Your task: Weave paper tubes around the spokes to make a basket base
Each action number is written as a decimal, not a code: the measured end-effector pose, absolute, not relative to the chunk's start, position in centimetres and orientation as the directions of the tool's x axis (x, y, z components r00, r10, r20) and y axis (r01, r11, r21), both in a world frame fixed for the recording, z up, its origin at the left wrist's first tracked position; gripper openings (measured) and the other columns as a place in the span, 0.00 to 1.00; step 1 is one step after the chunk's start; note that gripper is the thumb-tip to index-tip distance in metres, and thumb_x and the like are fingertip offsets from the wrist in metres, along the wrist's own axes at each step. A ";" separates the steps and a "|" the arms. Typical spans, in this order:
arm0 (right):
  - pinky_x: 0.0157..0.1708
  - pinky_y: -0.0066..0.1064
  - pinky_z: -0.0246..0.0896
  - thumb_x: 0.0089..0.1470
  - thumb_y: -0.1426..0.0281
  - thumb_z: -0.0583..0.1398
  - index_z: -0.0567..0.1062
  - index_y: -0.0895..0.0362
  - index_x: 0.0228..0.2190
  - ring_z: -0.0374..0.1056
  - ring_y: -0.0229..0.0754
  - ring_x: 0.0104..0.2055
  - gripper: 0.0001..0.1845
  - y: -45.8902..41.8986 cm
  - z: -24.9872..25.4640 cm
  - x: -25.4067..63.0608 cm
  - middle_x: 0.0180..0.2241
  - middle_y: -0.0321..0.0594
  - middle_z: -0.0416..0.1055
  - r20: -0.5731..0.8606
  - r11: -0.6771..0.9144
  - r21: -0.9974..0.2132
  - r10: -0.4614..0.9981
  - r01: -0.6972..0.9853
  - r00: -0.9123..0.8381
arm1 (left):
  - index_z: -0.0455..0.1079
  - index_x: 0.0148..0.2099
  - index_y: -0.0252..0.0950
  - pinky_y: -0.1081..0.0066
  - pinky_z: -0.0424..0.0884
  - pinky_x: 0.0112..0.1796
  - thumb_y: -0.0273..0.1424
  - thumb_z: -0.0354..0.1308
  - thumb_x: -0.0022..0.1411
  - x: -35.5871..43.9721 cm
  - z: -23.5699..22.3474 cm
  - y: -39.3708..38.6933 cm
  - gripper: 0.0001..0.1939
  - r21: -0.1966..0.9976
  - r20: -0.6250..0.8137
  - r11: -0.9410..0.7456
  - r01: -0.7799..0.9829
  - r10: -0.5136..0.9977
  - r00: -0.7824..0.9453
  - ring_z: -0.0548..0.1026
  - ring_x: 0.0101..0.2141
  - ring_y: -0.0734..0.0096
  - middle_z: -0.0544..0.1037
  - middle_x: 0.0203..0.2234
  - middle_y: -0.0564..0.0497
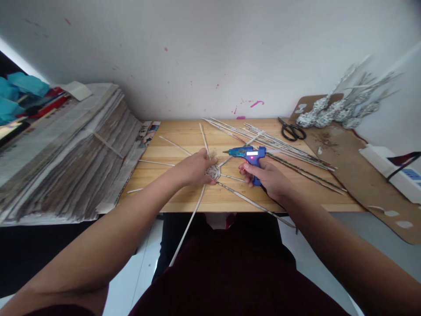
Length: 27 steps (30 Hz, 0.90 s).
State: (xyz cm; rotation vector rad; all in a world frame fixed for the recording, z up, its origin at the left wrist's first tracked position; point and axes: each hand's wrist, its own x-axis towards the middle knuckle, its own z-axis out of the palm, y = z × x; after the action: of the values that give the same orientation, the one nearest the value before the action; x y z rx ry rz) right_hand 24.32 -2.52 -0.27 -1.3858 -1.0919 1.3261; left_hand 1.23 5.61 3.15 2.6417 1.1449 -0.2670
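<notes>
My right hand [263, 177] is wrapped round the handle of a blue hot glue gun [251, 152], whose red light is lit. The gun's nozzle points left, just above the table and apart from the weaving. My left hand [197, 169] grips a small round woven paper base [213, 172], thumb at its near edge and fingers at the far side, partly covering it. Rolled paper sticks radiate from the base. One stick [187, 228] runs over the table's front edge toward my body, and another [253, 202] reaches out to the lower right.
Loose paper sticks [279, 142] lie at the back right of the wooden table [158, 199], beside black scissors [291, 130]. A tall newspaper stack [98, 145] stands on the left. At right are woven paper pieces [329, 109], cardboard [342, 158] and a white power strip [391, 169].
</notes>
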 end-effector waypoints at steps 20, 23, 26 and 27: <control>0.20 0.29 0.60 0.59 0.50 0.61 0.73 0.54 0.30 0.71 0.38 0.23 0.20 -1.0 0.0 23.4 0.27 0.37 0.75 -0.106 -0.051 -0.862 0.991 0.504 -0.080 | 0.69 0.58 0.35 0.65 0.68 0.51 0.42 0.65 0.62 -0.4 0.5 3.8 0.26 0.224 0.008 -0.623 0.749 0.770 0.638 0.73 0.47 0.58 0.73 0.46 0.43; 0.20 0.30 0.60 0.59 0.50 0.60 0.73 0.54 0.31 0.71 0.39 0.23 0.20 -0.9 0.0 23.4 0.27 0.38 0.75 -0.116 -0.060 -0.853 0.990 0.519 -0.077 | 0.65 0.62 0.36 0.65 0.68 0.51 0.42 0.66 0.61 -0.2 0.8 3.8 0.31 0.249 -0.007 -0.589 0.769 0.793 0.610 0.73 0.47 0.58 0.73 0.46 0.43; 0.20 0.29 0.59 0.59 0.49 0.60 0.73 0.54 0.30 0.71 0.39 0.24 0.21 -1.0 -0.2 23.5 0.27 0.37 0.75 -0.118 -0.064 -0.859 0.990 0.507 -0.076 | 0.67 0.61 0.36 0.66 0.68 0.50 0.41 0.67 0.60 0.0 1.2 3.8 0.30 0.243 -0.047 -0.585 0.774 0.790 0.612 0.73 0.46 0.58 0.72 0.46 0.42; 0.20 0.29 0.59 0.59 0.48 0.60 0.72 0.54 0.30 0.72 0.39 0.24 0.21 -1.0 -0.2 23.5 0.27 0.37 0.75 -0.120 -0.066 -0.859 0.990 0.508 -0.074 | 0.69 0.59 0.35 0.66 0.68 0.49 0.41 0.67 0.60 0.0 1.3 3.9 0.29 0.238 -0.056 -0.594 0.768 0.781 0.622 0.73 0.46 0.58 0.72 0.45 0.42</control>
State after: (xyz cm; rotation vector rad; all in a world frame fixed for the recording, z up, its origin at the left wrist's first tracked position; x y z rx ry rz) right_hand 23.49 -0.97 -0.21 -1.6187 -1.6281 1.0632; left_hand 0.04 3.87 1.30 2.6077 1.2680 0.0787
